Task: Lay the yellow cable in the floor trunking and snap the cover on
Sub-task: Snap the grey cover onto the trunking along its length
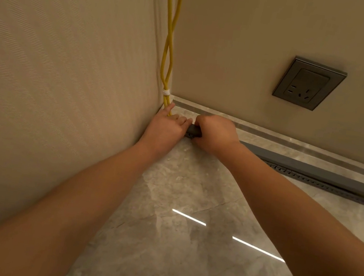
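- In the far corner, the left hand [166, 126] pins the yellow cable [169, 46] on the floor [182, 246].
- The right hand [215, 133], grip clenched, grasps the grey cover [315, 169] over the trunking [308, 180], which runs rightward.

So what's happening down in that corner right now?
A person is working at the corner end of the grey floor trunking. The left hand holds the yellow cable down where it meets the floor; the right hand grips the trunking's end. Further right, the cover looks not fully seated.
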Motion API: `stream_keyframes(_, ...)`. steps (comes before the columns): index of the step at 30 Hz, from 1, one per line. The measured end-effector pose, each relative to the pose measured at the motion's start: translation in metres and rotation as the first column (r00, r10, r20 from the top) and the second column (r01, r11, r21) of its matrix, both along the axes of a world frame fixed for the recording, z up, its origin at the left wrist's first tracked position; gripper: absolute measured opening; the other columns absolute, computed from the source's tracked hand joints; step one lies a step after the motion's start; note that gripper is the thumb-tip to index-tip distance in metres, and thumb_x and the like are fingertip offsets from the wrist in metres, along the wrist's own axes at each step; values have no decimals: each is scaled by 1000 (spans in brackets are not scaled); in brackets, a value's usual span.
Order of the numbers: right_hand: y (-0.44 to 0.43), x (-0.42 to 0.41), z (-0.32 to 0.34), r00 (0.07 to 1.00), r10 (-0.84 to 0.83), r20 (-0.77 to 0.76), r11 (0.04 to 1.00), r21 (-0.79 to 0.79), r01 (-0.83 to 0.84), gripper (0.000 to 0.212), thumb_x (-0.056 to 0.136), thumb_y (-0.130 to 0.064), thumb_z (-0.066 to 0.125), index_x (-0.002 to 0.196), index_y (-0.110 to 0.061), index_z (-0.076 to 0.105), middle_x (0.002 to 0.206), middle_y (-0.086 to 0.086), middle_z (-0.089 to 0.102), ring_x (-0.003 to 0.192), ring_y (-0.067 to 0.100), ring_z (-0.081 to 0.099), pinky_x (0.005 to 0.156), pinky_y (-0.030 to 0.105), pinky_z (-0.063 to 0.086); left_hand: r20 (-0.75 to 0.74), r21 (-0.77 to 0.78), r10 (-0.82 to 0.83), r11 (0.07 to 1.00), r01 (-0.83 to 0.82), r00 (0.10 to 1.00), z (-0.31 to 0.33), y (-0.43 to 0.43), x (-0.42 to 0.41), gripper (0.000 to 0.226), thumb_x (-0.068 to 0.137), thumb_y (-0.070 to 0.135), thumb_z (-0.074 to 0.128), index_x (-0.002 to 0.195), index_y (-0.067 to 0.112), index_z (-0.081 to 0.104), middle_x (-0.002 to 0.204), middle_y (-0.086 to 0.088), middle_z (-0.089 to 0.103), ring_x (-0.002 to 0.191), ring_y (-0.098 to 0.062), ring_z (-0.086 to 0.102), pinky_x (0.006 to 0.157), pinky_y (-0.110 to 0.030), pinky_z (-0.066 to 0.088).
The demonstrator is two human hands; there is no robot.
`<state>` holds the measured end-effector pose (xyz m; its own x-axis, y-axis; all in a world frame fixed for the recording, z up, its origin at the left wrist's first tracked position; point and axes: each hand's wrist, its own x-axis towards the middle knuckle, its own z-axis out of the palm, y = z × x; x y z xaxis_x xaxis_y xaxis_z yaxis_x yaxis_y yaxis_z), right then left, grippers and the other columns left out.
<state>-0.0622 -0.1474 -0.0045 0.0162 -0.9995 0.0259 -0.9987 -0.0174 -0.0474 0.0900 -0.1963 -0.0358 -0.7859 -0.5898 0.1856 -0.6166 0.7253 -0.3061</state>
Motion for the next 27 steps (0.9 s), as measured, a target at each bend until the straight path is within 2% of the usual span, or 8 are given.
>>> stream_keyframes(4,1,3,-7,996,-49,76,998,-24,51,21,83,-29,63,98,-14,65,92,9,69,86,32,63,60,30,37,-5,118,12,993,-12,1000,-1,-4,0,43,98,16,43,140,12,45,125,-3,63,115,-21,58,119,-40,14)
stream_keyframes(10,-7,0,2,983,-99,155,993,75,89,21,79,-32,67,94,-17,70,90,5,69,85,27,62,61,29,40,-57,158,19,987,-10,998,3,-2,-1,47,97,32,49,140,16,45,133,0,59,124,-16,53,118,-36,17)
stream_keyframes(14,-14,-6,9,963,-156,221,975,190,114,23,76,-34,73,94,-19,71,88,2,69,81,23,62,59,27,39,-93,168,24,986,-8,995,10,-6,-4,43,94,36,54,133,20,51,127,4,62,119,-13,55,116,-32,19)
stream_keyframes(17,-22,-12,14,933,-196,301,955,276,111,26,75,-34,75,97,-20,74,91,2,72,84,21,65,64,30,48,-102,201,40,979,-19,994,12,-7,-6,39,92,34,57,128,19,54,124,2,62,117,-17,56,114,-32,24)
stream_keyframes(20,-25,-17,15,908,-226,352,937,332,105,29,78,-34,75,103,-20,74,94,2,72,86,20,65,68,29,50,-100,198,87,978,-66,991,13,-9,-6,37,91,33,59,124,17,53,124,-4,56,118,-24,51,96,-32,40)
stream_keyframes(22,-26,-19,12,893,-237,382,939,326,109,28,79,-33,74,103,-19,75,95,3,72,87,21,65,71,31,51,-89,174,92,982,-76,992,14,-9,-7,34,91,32,59,119,15,52,120,-5,56,113,-24,53,88,-32,42)
stream_keyframes(24,-23,-19,10,890,-230,394,948,298,113,25,81,-32,72,101,-18,75,93,6,72,86,24,65,73,34,53,-54,129,60,990,-53,997,13,-9,-7,31,93,32,56,119,14,53,118,-5,58,111,-24,55,92,-31,40)
stream_keyframes(27,-16,-16,8,952,-140,271,969,233,76,22,80,-36,68,91,-18,73,83,8,64,79,28,61,62,33,46,-69,123,32,992,-23,997,11,-14,-8,31,94,30,55,121,13,54,119,-6,59,111,-25,55,97,-31,37)
